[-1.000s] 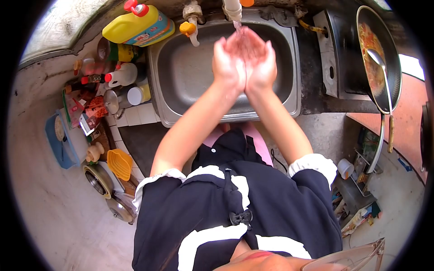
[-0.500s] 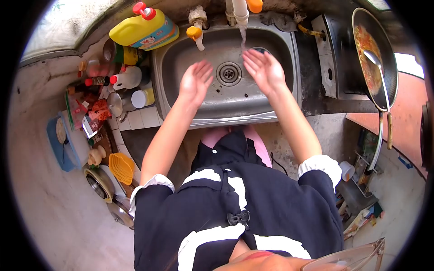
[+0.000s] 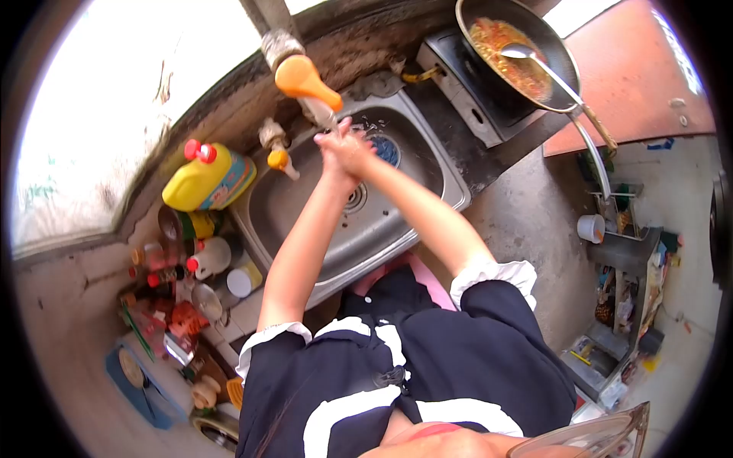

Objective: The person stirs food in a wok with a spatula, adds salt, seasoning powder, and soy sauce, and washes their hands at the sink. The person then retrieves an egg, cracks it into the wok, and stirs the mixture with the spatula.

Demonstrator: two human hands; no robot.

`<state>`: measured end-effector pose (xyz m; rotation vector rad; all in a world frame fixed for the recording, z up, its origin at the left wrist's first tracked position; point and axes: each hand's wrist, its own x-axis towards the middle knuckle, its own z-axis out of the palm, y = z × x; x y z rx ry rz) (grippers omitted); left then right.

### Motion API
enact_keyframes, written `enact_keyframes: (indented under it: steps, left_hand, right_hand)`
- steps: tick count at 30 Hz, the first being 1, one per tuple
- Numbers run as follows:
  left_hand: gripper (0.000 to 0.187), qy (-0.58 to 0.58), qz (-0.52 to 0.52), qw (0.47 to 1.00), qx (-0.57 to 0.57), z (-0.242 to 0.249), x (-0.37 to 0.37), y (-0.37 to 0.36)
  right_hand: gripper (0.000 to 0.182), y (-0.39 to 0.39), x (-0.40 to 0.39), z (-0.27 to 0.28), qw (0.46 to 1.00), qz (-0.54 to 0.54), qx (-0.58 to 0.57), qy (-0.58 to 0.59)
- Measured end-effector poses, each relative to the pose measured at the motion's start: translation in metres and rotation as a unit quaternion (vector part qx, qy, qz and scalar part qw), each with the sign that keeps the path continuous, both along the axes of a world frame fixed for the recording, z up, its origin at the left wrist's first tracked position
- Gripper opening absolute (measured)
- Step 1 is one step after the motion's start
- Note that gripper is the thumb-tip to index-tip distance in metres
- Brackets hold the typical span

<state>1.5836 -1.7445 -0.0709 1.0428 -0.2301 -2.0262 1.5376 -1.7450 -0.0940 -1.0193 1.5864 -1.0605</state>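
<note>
My left hand point(image 3: 334, 159) and my right hand point(image 3: 353, 152) are pressed together palm to palm over the back of the sink. Their fingers cross, stretched out past each other, slightly blurred. Water from the tap with an orange handle point(image 3: 304, 82) runs onto them. Neither hand holds an object. Below them the steel sink point(image 3: 359, 252) shows its drain point(image 3: 354, 200), partly hidden by my forearms. A round blue item point(image 3: 388, 151) lies in the sink just right of my hands.
Left of the sink stand a yellow jug point(image 3: 206, 179), a second small tap point(image 3: 276, 153) and several bottles and jars. To the right is a gas stove point(image 3: 473, 99) bearing a pan point(image 3: 565, 57) of reddish food, with a ladle point(image 3: 527, 53) in it.
My hands, held apart with palms up before, have come together under the tap's stream. The view has turned and shifted, so the sink now appears tilted.
</note>
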Motion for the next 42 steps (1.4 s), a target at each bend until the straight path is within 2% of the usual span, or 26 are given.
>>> enact_keyframes:
  steps: [1, 2, 3, 4, 6, 7, 8, 10, 13, 16, 18, 20, 22, 24, 26, 28, 30, 31, 33, 34, 35, 37, 39, 40, 41, 42]
  left_hand:
    - [0.040, -0.007, -0.042, 0.999, -0.030, -0.011, 0.009, -0.004]
    - [0.037, -0.075, -0.017, 0.994, -0.073, -0.036, 0.011, -0.006]
    - [0.037, -0.096, -0.052, 0.989, -0.103, -0.026, 0.017, 0.002]
    - [0.037, -0.116, -0.087, 0.980, -0.135, -0.016, 0.024, 0.013]
    - [0.033, 0.004, -0.091, 0.988, -0.121, -0.012, 0.035, 0.014]
    - [0.032, 0.060, -0.094, 0.988, -0.108, -0.011, 0.042, 0.016]
    - [0.034, 0.113, -0.105, 0.984, -0.086, -0.006, 0.047, 0.021]
    - [0.036, 0.225, -0.125, 0.965, -0.050, 0.006, 0.043, 0.013]
    - [0.029, 0.170, -0.114, 0.977, -0.061, 0.001, 0.034, 0.009]
    - [0.026, 0.137, -0.106, 0.983, -0.064, 0.003, 0.032, 0.013]
    - [0.024, 0.084, -0.119, 0.988, -0.052, -0.004, 0.041, 0.019]
    - [0.019, 0.014, -0.111, 0.994, 0.000, 0.000, 0.050, 0.033]
    - [0.017, -0.022, -0.100, 0.994, 0.046, 0.005, 0.062, 0.051]
    - [0.017, -0.059, -0.079, 0.992, 0.077, 0.006, 0.073, 0.066]
    - [0.017, -0.090, -0.054, 0.990, 0.099, 0.005, 0.084, 0.081]
    - [0.017, -0.117, -0.026, 0.986, 0.113, -0.001, 0.094, 0.096]
    - [0.022, -0.121, -0.065, 0.990, -0.020, -0.022, 0.110, 0.110]
    - [0.025, -0.121, -0.084, 0.985, -0.087, -0.030, 0.117, 0.116]
    - [0.028, -0.358, -0.237, 0.853, -0.295, -0.012, 0.123, 0.125]
    - [0.030, -0.464, -0.304, 0.739, -0.383, 0.001, 0.128, 0.133]
    - [0.030, -0.518, -0.367, 0.659, -0.404, 0.009, 0.128, 0.141]
    - [0.032, -0.602, -0.477, 0.470, -0.434, 0.024, 0.122, 0.151]
    - [0.034, -0.578, -0.588, 0.357, -0.438, 0.038, 0.117, 0.152]
    - [0.036, -0.562, -0.637, 0.302, -0.432, 0.046, 0.108, 0.157]
    - [0.039, -0.566, -0.656, 0.311, -0.390, 0.062, 0.088, 0.163]
    - [0.041, -0.570, -0.672, 0.321, -0.348, 0.073, 0.064, 0.165]
  right_hand:
    - [0.027, 0.001, 0.005, 0.023, 0.997, -0.020, 0.063, -0.027]
    - [0.026, -0.001, 0.006, 0.030, 0.963, -0.041, 0.061, -0.259]
    - [0.022, 0.003, 0.008, 0.038, 0.926, -0.140, 0.003, -0.351]
    - [0.023, 0.005, 0.004, 0.043, 0.898, -0.178, 0.000, -0.402]
    - [0.018, 0.015, -0.013, 0.095, 0.870, -0.154, 0.093, -0.460]
    - [0.022, 0.016, -0.027, 0.089, 0.927, -0.028, 0.012, -0.373]
    - [0.028, 0.016, -0.035, 0.103, 0.978, 0.004, -0.085, -0.190]
    - [0.035, 0.004, -0.047, 0.128, 0.969, -0.020, -0.207, -0.136]
    - [0.044, -0.009, -0.046, 0.192, 0.902, 0.057, -0.403, -0.146]
    - [0.040, -0.028, -0.038, 0.214, 0.863, 0.212, -0.417, -0.192]
    - [0.036, -0.027, -0.031, 0.211, 0.895, 0.291, -0.315, -0.120]
    - [0.033, -0.015, -0.018, 0.216, 0.896, 0.284, -0.311, -0.139]
    - [0.031, -0.006, -0.012, 0.220, 0.908, 0.196, -0.367, 0.050]
    - [0.028, -0.001, 0.002, 0.218, 0.902, 0.088, -0.415, 0.083]
    - [0.025, 0.004, 0.009, 0.216, 0.888, 0.047, -0.434, 0.147]
    - [0.024, 0.004, 0.010, 0.207, 0.891, 0.022, -0.453, 0.004]
    - [0.027, 0.015, 0.005, 0.201, 0.876, -0.183, -0.446, -0.031]
    - [0.028, 0.021, -0.005, 0.187, 0.848, -0.210, -0.485, -0.045]
    - [0.026, 0.056, -0.010, 0.139, 0.916, -0.150, -0.348, -0.131]
    - [0.024, 0.075, -0.016, 0.108, 0.950, -0.043, -0.301, -0.069]
    - [0.027, 0.093, -0.021, 0.096, 0.969, 0.122, -0.189, -0.106]
    - [0.043, 0.146, -0.034, 0.040, 0.936, 0.293, -0.178, 0.076]
    - [0.044, 0.207, -0.085, 0.049, 0.929, 0.327, -0.115, 0.132]
    - [0.040, 0.229, -0.123, 0.061, 0.933, 0.346, -0.004, 0.100]
    - [0.034, 0.254, -0.163, 0.064, 0.945, 0.308, -0.011, 0.106]
    - [0.033, 0.279, -0.208, 0.065, 0.930, 0.303, 0.086, 0.191]
